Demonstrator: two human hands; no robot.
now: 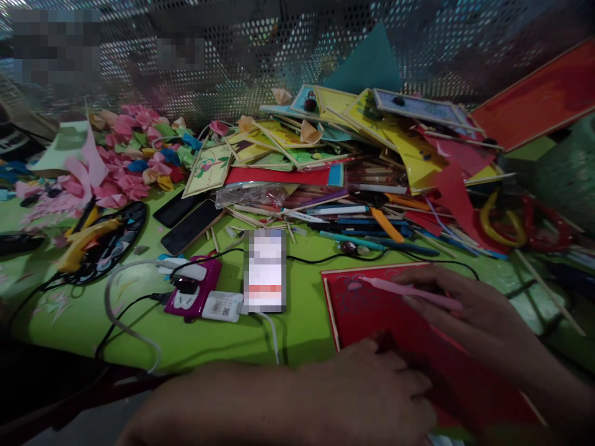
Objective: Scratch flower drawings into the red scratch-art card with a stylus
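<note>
My right hand [465, 310] is closed around a pink pen [413, 291], whose tip touches the upper left part of a red sheet [372, 316]. Under the tip is a faint light line drawing [356, 294], flower-like in shape. Thin wooden strips edge the sheet along its left and top sides. Across the lower part of the sheet rests my left hand [385, 384], its fingers spread and partly in shadow. I see nothing held in it.
Left of the sheet lie a lit phone [264, 272] and a purple power socket [193, 288] with cables. Framed pictures [353, 118], pens [344, 210] and sticks are heaped behind. Folded paper flowers [139, 142], a yellow glue gun [90, 241] and yellow-handled scissors [502, 226] surround them.
</note>
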